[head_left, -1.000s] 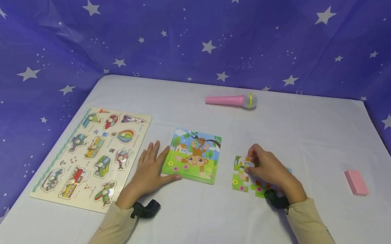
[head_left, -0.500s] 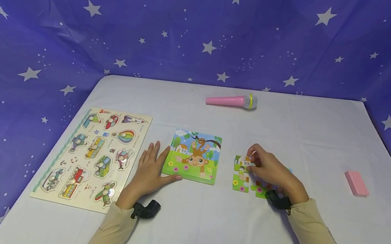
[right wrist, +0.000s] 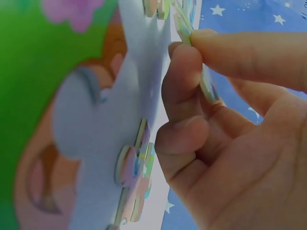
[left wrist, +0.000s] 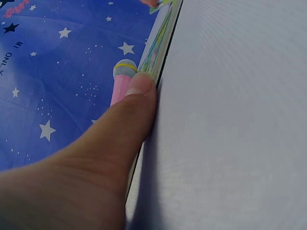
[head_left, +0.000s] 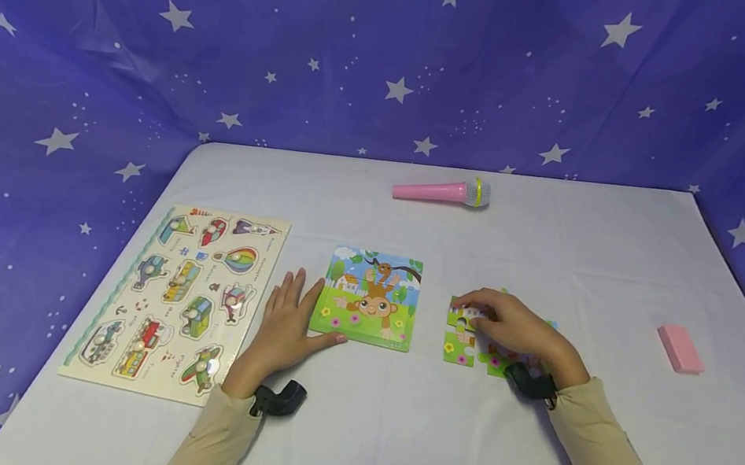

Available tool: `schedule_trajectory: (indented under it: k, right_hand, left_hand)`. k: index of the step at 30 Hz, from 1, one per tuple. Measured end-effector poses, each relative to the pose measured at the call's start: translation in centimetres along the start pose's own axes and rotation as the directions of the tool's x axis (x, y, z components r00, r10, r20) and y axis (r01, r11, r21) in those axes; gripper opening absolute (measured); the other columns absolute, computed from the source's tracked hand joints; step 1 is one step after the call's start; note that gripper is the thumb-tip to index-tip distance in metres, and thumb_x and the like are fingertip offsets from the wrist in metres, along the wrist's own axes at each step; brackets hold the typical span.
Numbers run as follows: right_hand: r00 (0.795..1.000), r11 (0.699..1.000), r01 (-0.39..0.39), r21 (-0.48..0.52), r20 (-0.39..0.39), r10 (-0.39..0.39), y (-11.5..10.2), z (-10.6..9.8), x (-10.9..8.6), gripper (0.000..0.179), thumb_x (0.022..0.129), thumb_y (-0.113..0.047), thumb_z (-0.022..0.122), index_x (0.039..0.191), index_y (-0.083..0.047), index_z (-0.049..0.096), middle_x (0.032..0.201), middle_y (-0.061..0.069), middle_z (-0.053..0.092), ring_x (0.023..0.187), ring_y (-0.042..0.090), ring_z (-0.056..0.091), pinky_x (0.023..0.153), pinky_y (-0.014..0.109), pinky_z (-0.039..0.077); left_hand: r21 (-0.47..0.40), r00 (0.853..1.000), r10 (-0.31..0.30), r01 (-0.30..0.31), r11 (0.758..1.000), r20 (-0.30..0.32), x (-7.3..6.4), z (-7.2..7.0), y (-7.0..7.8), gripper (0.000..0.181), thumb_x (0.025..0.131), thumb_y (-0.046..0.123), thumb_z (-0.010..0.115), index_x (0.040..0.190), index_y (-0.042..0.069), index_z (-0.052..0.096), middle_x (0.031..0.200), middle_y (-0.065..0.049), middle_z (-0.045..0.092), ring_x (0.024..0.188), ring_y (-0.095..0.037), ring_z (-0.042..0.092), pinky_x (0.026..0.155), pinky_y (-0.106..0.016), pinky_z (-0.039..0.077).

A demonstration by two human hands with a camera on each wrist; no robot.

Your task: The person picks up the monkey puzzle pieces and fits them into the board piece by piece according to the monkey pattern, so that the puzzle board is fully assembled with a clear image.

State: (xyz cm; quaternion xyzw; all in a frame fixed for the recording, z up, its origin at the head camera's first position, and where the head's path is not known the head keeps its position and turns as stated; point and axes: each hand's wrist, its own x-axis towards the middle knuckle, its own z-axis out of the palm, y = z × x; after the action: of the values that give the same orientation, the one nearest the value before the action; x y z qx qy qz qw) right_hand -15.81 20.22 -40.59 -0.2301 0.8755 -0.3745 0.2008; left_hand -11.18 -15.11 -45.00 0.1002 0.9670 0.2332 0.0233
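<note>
My left hand (head_left: 284, 335) lies flat with spread fingers at the left side of a square monkey picture puzzle (head_left: 368, 311). Its thumb rests along the puzzle's near edge, also visible in the left wrist view. To the right of that puzzle, my right hand (head_left: 519, 329) is over a group of loose jigsaw pieces (head_left: 459, 350) with flowers and grass. Thumb and forefinger pinch a thin jigsaw piece (right wrist: 183, 29), seen nearly edge-on in the right wrist view. More pieces are partly hidden under the palm.
On the left lies a vehicle peg puzzle board (head_left: 170, 299). A pink toy microphone (head_left: 431, 191) is at the back of the white-covered table (head_left: 386, 441). Far right sits a pink block (head_left: 680, 349). A starry blue cloth (head_left: 341, 45) hangs behind.
My right fingertips have shifted slightly left and down over the upper-left piece, and a piece's green edge now shows above the hand. My left hand stays put.
</note>
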Motion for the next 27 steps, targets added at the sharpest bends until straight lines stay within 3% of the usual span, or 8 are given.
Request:
schedule_trajectory:
  k: [4,14,22,27]
  right_hand:
    - [1.0,0.999,-0.027,0.024,0.01,0.026,-0.05,-0.07,-0.03,0.033,0.089,-0.002,0.051,0.12,-0.012,0.056,0.113,0.012,0.057,0.048,0.005,0.037,0.042,0.023,0.038]
    - [1.0,1.0,-0.024,0.017,0.01,0.024,0.05,-0.14,0.02,0.033,0.088,-0.004,0.053,0.119,-0.014,0.057,0.115,0.011,0.057,0.056,0.008,0.039,0.048,0.022,0.038]
    - [1.0,0.999,-0.018,-0.032,-0.022,0.018,-0.1,-0.13,0.22,0.031,0.086,-0.003,0.056,0.115,-0.014,0.059,0.09,0.005,0.058,0.061,0.01,0.041,0.053,0.022,0.037]
    - [0.998,0.999,0.024,-0.028,-0.055,-0.026,-0.49,0.26,0.6,0.029,0.085,-0.003,0.057,0.111,-0.014,0.06,0.086,0.004,0.058,0.061,0.01,0.041,0.052,0.021,0.038]
  left_hand:
    - [-0.001,1.0,0.009,-0.009,1.0,-0.01,0.02,-0.01,-0.01,0.095,0.071,0.06,0.064,0.143,0.012,0.026,0.151,-0.022,0.008,0.14,-0.038,0.0,0.111,-0.055,0.002]
    - [-0.003,1.0,0.007,-0.007,1.0,-0.009,0.02,-0.05,0.02,0.095,0.071,0.059,0.064,0.143,0.011,0.026,0.151,-0.023,0.008,0.14,-0.038,0.0,0.111,-0.055,0.003]
    - [-0.006,1.0,0.01,-0.01,1.0,-0.013,0.0,-0.07,0.06,0.095,0.071,0.059,0.065,0.143,0.011,0.027,0.151,-0.023,0.009,0.14,-0.038,0.0,0.111,-0.055,0.003]
    - [-0.002,1.0,0.018,-0.018,1.0,-0.022,0.01,-0.06,0.02,0.094,0.071,0.059,0.065,0.143,0.01,0.028,0.15,-0.024,0.01,0.14,-0.04,0.002,0.111,-0.056,0.004]
